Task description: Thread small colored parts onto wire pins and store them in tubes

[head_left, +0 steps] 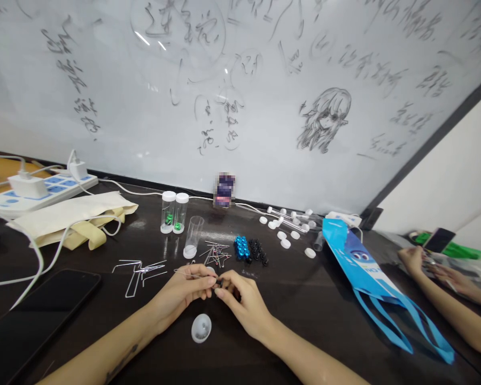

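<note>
My left hand (186,291) pinches a thin metal wire (181,273) that sticks out to the left past its fingers. My right hand (246,305) is closed with its fingertips meeting the left ones; what they hold there is small and dark, mostly hidden. Just below my hands sits a small white cup (201,334) with tiny metallic bits inside. Beyond them lie a pile of pins (216,253) with small round heads, rows of shiny blue beads (241,248) and a group of black beads (258,252). Bent metal wires (135,277) lie left of my left hand.
A clear tube (195,232) stands near two capped tubes (169,214) with green pieces. White caps (285,243) and more tubes are scattered at back right. A blue bag (356,262) lies right, near another person's arms (444,299). A phone (44,315) and power strip (60,187) are left.
</note>
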A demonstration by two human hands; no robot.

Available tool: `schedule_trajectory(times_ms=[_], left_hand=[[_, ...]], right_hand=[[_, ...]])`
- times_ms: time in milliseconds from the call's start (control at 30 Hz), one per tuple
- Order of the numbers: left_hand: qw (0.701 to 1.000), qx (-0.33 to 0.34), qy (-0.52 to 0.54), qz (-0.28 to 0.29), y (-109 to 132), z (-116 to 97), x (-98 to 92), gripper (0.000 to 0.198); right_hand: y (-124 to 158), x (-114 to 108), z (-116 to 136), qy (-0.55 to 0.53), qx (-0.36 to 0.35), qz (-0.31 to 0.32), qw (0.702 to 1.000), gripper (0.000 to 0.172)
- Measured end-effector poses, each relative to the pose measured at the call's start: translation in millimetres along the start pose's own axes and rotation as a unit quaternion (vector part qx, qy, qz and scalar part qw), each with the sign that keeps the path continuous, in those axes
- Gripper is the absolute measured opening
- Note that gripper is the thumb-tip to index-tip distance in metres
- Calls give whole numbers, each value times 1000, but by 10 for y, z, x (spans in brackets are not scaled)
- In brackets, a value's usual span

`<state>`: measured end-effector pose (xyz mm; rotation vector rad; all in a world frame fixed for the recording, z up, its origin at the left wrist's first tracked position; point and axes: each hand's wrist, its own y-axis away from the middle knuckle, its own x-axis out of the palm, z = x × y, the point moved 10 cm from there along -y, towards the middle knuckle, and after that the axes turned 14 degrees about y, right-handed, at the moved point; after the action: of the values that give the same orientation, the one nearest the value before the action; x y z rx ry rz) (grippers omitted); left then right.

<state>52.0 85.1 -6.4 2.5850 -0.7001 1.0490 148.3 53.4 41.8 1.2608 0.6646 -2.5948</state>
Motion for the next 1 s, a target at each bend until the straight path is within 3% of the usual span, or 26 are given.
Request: schedule_trajectory(times_ms=[1000], left_hand=[[1000,1,2,0,1,-11,24,13]], right_hand=[[-5,-8,12,-3,0,1,1000,11]])
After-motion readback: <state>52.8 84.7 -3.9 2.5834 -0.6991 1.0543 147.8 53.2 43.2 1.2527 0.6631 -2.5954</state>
